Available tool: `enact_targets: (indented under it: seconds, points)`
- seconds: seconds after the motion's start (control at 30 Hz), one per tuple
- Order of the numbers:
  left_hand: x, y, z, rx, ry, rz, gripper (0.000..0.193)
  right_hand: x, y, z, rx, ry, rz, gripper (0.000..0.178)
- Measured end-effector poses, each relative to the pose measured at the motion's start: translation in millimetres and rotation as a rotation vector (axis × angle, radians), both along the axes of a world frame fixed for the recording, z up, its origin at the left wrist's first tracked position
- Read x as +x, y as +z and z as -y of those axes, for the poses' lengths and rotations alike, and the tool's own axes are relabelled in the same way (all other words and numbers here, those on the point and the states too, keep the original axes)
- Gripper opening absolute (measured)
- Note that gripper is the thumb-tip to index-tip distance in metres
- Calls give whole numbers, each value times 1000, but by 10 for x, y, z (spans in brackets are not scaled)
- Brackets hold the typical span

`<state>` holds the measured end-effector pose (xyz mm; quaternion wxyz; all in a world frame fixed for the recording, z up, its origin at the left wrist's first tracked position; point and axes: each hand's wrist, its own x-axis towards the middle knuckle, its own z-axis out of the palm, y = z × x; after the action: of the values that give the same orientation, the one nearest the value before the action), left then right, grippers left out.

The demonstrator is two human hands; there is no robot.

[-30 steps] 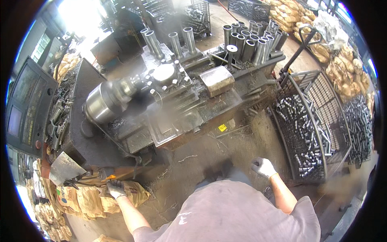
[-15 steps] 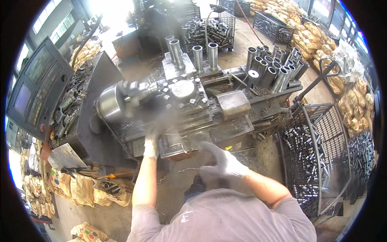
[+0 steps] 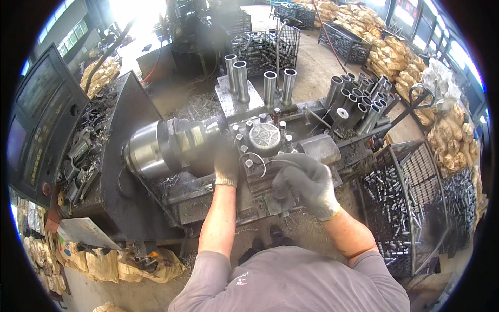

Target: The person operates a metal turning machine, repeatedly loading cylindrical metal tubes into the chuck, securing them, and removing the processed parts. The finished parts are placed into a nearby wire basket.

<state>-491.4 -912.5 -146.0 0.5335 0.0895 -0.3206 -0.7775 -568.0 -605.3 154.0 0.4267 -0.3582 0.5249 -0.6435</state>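
My right hand, in a grey-palmed glove, has its fingers curled round a thin wire with a round loop at its end. This loop lies over the near left side of the lathe's square tool post, which has a round cap and several bolts. My left hand, also gloved, reaches between the tool post and the steel chuck. Its fingers are dark and smeared, so I cannot make out their grip or whether they touch the part by the chuck.
Steel tubes stand on a block behind the tool post, and several more tubes crowd the right end of the machine. A control panel is at the left. Wire bins of small metal parts stand at the right, by stacked sacks.
My right hand has risen from beside my body to the tool post, where the looped wire now shows in it. My left hand has shifted right. The view has moved slightly.
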Motion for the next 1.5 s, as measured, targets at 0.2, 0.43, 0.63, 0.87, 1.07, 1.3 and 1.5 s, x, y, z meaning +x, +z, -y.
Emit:
enact_targets:
  seconds: [0.2,0.43,0.63,0.87,1.07,1.3,1.5]
  points:
    - [406,144,320,-23,110,331,35,-426,138,391,-264,-139,152,32]
    - [577,312,410,192,6,341,37,-634,698,1116,-343,152,-55,29]
    - [676,509,191,111,91,622,32,-691,789,1464,-580,1,-308,27]
    - [335,1417,-232,244,369,550,24,-799,428,1521,-529,-31,-414,24]
    - [854,1308,-515,500,235,344,25,-915,309,1543,-136,92,-70,22]
    - [568,2995,150,-902,1050,666,45,-733,390,2002,-1101,-342,-639,32]
    - [1270,3043,681,-924,936,1473,37,-1193,263,2975,31,-85,-1156,36]
